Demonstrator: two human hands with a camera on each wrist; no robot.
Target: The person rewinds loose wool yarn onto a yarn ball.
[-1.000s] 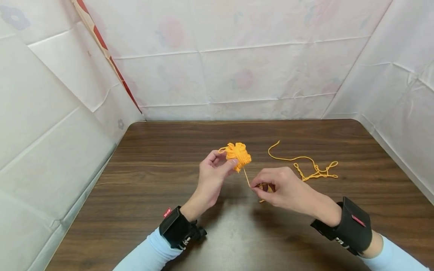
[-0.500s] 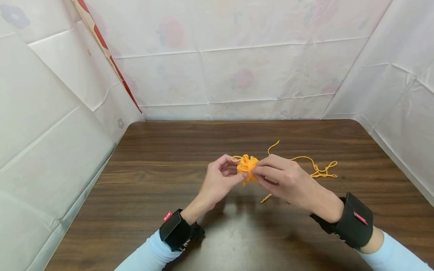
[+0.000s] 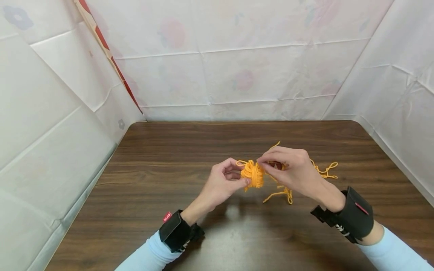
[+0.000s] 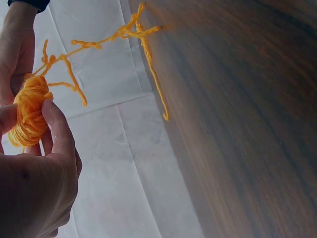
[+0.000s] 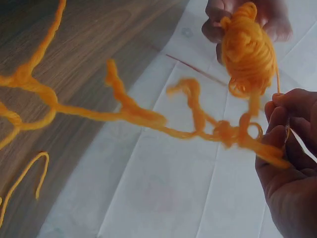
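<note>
Between the fingers: a small bundle of orange yarn (image 3: 252, 174), held up off the table (image 3: 162, 158), right in the middle where both hands meet.

Left hand (image 3: 222, 184): thumb and fingers curl around the bundle and pinch it from the side. Looks like it's there to keep the windings from slipping apart, so the bundle stays tight.

Right hand (image 3: 295, 173): fingertips pinch the loose strand (image 5: 148, 119) just past the bundle, on its far side from the left thumb. My guess is the grip sits that close so the strand can be guided around the bundle with some tension.

Loose strand: runs from the right fingers down and away, kinky and knotted in spots, hanging below the right palm and trailing onto the table beyond the knuckles. The tail end (image 3: 327, 169) lies flat on the wood, well out past the right hand.

Table: dark wood grain, under both wrists.

Behind the fingers: white crinkly sheeting (image 3: 237, 75) walls off the back and sides.

Wrists: black straps (image 3: 174, 229) on both, light blue sleeves.
</note>
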